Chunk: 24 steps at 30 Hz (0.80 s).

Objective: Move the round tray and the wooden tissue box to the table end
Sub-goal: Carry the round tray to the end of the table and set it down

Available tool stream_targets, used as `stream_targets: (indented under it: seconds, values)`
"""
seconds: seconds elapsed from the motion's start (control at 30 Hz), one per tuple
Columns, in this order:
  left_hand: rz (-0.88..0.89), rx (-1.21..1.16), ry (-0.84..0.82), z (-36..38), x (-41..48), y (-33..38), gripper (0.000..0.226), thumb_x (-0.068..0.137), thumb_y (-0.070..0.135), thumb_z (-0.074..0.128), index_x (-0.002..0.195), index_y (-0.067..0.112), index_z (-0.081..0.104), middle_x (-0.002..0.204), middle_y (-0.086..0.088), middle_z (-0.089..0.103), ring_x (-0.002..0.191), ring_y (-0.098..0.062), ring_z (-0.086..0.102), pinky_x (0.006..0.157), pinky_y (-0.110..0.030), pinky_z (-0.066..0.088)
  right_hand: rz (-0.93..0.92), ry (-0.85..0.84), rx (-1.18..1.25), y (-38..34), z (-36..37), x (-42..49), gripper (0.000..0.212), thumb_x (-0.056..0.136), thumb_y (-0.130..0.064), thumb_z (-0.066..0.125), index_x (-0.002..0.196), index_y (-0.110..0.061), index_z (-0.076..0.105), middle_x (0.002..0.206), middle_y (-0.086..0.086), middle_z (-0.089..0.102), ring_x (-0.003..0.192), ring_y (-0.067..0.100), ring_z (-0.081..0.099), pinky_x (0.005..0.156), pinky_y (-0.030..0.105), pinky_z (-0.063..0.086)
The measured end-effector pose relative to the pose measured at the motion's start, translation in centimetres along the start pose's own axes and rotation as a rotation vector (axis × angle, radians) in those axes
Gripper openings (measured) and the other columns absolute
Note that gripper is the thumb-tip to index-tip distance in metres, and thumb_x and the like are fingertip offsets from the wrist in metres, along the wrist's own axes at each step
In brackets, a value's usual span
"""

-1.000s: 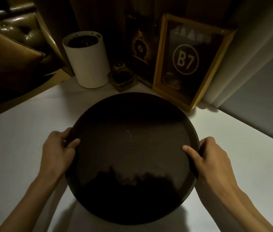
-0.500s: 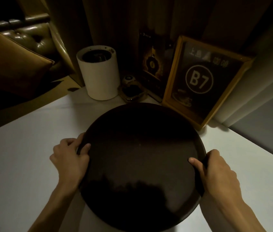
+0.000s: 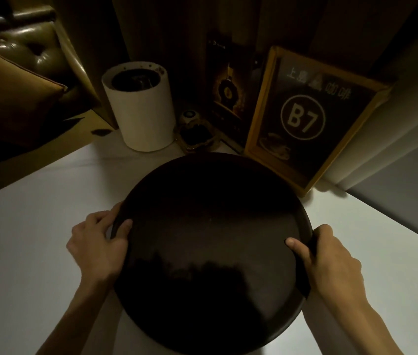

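Observation:
A large dark round tray (image 3: 210, 226) fills the middle of the view over the white table (image 3: 23, 239). My left hand (image 3: 97, 247) grips its left rim, thumb on the inside. On the opposite rim my right hand (image 3: 331, 265) holds on the same way. The tray's far edge lies close to the items at the table's far end. A wooden-framed box with a "B7" sign (image 3: 307, 119) leans at the back right, just beyond the tray; I cannot tell whether it is the tissue box.
A white cylinder container (image 3: 141, 111) stands at the back left. A small dark dish with a round button (image 3: 195, 131) and a dark menu card (image 3: 231, 98) sit behind the tray. A leather sofa (image 3: 18, 60) is at far left; curtains hang on the right.
The tray, held in both hands, has moved forward toward the items at the table's far end; the view has shifted with it.

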<state>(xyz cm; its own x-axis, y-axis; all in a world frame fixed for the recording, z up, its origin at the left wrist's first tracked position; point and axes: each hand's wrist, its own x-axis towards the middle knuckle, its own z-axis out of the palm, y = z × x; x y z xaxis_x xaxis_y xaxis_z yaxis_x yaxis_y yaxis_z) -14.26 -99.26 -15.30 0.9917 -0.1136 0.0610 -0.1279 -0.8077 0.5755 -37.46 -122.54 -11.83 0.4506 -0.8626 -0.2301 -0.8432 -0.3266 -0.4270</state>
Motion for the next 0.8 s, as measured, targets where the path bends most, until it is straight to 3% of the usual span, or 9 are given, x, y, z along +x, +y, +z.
stream_targets:
  seconds: [0.17,0.27,0.37,0.43,0.5,0.6,0.7,0.8]
  values:
    - [0.011,-0.030,-0.026,0.0,0.4,-0.4,0.043,0.088,0.029,0.066,0.129,0.016,0.062,0.127,-0.016,0.063,0.115,-0.039,0.055,0.105,-0.058,0.041,-0.005,-0.008,-0.012,-0.2,0.0,0.0,0.038,0.090,-0.051,0.051,0.092,-0.016,0.038,0.072,-0.006,0.041,0.057,0.007,0.038,0.048,0.020,0.022]
    - [0.079,0.005,-0.059,-0.5,0.2,-0.6,0.054,0.085,0.045,0.056,0.133,0.020,0.058,0.127,-0.016,0.062,0.116,-0.039,0.054,0.103,-0.056,0.041,0.022,0.010,-0.016,-0.2,0.3,-0.1,0.038,0.090,-0.051,0.052,0.093,-0.015,0.040,0.076,-0.002,0.045,0.057,0.009,0.039,0.048,0.023,0.025]
    - [0.233,-0.070,-0.162,-1.2,-0.6,-0.9,0.066,0.081,0.060,0.043,0.144,0.041,0.038,0.147,-0.012,0.045,0.132,-0.035,0.041,0.109,-0.058,0.034,0.064,0.128,0.018,-0.2,0.8,-1.0,0.043,0.090,-0.053,0.051,0.108,-0.014,0.046,0.102,0.009,0.056,0.067,0.021,0.054,0.056,0.029,0.040]
    - [0.301,-0.171,-0.243,-1.6,-1.6,-1.2,0.063,0.080,0.068,0.037,0.141,0.059,0.026,0.161,0.003,0.019,0.144,-0.025,0.023,0.115,-0.062,0.021,0.065,0.243,0.053,0.1,1.5,-2.9,0.054,0.090,-0.056,0.048,0.131,-0.021,0.044,0.129,0.011,0.048,0.097,0.031,0.062,0.074,0.039,0.053]
    - [0.432,-0.077,-0.246,-1.4,-2.6,-2.0,0.055,0.086,0.068,0.030,0.138,0.055,0.038,0.163,0.000,0.014,0.147,-0.029,0.018,0.115,-0.068,0.007,-0.031,0.293,0.020,0.6,2.4,-5.2,0.053,0.093,-0.057,0.041,0.141,-0.035,0.042,0.143,0.004,0.041,0.121,0.032,0.049,0.091,0.049,0.047]
    - [0.504,0.096,-0.220,-0.8,-3.5,-2.9,0.063,0.090,0.068,0.022,0.130,0.036,0.059,0.157,-0.009,0.033,0.145,-0.042,0.024,0.113,-0.072,0.002,-0.130,0.178,-0.164,1.7,3.4,-6.4,0.060,0.092,-0.062,0.018,0.144,-0.044,0.041,0.156,-0.003,0.036,0.143,0.034,0.026,0.110,0.062,0.020]
    - [0.487,0.147,-0.249,-0.9,-3.6,-2.5,0.063,0.091,0.067,0.020,0.130,0.036,0.059,0.154,-0.003,0.039,0.146,-0.041,0.022,0.113,-0.072,-0.001,-0.132,0.064,-0.271,2.1,3.7,-5.6,0.068,0.089,-0.069,-0.002,0.145,-0.052,0.032,0.163,-0.009,0.018,0.151,0.031,0.011,0.113,0.069,-0.002]
    - [0.496,0.190,-0.271,-1.2,-3.5,-2.4,0.054,0.090,0.059,0.029,0.131,0.037,0.057,0.155,0.002,0.036,0.147,-0.040,0.020,0.112,-0.072,-0.002,-0.144,0.058,-0.289,2.2,3.6,-5.5,0.065,0.090,-0.066,0.000,0.146,-0.052,0.029,0.164,-0.011,0.011,0.151,0.031,0.008,0.110,0.072,-0.001]
